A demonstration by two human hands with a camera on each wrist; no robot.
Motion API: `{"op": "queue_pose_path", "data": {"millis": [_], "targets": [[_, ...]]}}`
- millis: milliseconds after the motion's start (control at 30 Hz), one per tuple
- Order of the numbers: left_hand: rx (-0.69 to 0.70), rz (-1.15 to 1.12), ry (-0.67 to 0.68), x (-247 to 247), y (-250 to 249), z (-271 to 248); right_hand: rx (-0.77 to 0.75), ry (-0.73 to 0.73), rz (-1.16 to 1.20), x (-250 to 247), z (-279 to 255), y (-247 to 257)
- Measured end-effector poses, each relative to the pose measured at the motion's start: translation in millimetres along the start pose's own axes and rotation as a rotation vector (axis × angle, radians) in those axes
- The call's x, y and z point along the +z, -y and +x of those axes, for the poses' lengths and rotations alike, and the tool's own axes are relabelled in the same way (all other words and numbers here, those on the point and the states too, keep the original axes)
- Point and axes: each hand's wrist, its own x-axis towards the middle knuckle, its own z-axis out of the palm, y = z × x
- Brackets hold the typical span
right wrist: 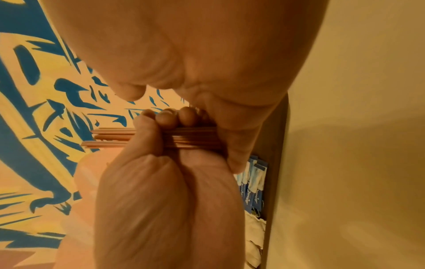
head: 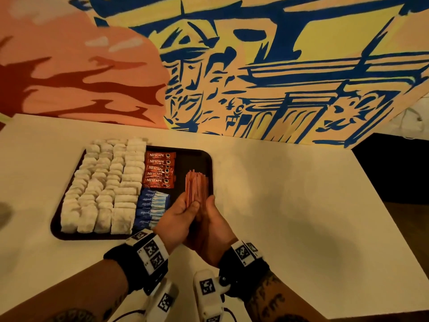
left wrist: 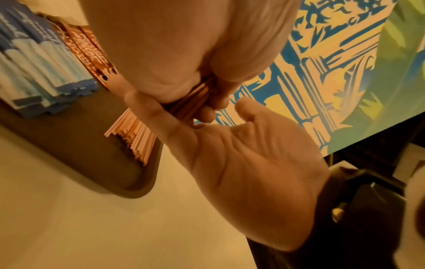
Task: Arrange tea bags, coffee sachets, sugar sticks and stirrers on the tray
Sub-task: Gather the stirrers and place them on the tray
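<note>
A dark tray lies on the white table. It carries rows of white tea bags, red coffee sachets and blue sugar sticks. Over the tray's right part I hold a bundle of orange stirrers between both hands. My left hand curls its fingers round the bundle. My right hand lies flat against the bundle's other side, its palm open and its thumb lifted clear. The stirrers' far ends hang just above the tray floor.
The white table stretches right of the tray and ends at a slanted edge by a dark floor. A painted orange, yellow and blue wall stands behind the table. The tray's right rim runs close to my hands.
</note>
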Motion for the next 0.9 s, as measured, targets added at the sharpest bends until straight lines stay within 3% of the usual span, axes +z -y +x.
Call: {"op": "queue_pose_path", "data": {"millis": [67,133,233,300,367,433,500,667,800,900], "targets": [[-0.073,-0.012,-0.004,-8,3,8,0.038,-0.031,-0.029,-6,11,0],[-0.158,-0.026,-0.01,-17,7,21,0.026,-0.117,-0.217,-13,20,2],[-0.233,0.102,0.028,-25,16,42,-0.202,-0.299,-0.6,-20,33,13],[-0.238,0.262,0.152,-24,21,51,-0.296,-0.323,-0.735,-17,41,23],[-0.204,0.455,0.348,-21,28,56,-0.29,-0.331,-0.756,-9,48,29],[-0.208,0.563,0.4,-18,28,59,-0.314,-0.362,-0.812,-4,55,32],[-0.254,0.451,0.33,-16,30,64,-0.355,-0.416,-0.874,2,64,34],[-0.4,-0.115,0.241,-14,21,69,-0.323,-0.596,-0.95,0,100,55],[-0.326,0.395,0.01,-27,16,74,-0.249,-0.712,-1.127,1,123,87],[-0.23,0.432,-0.086,-29,18,77,-0.183,-0.775,-1.235,7,134,96]]}}
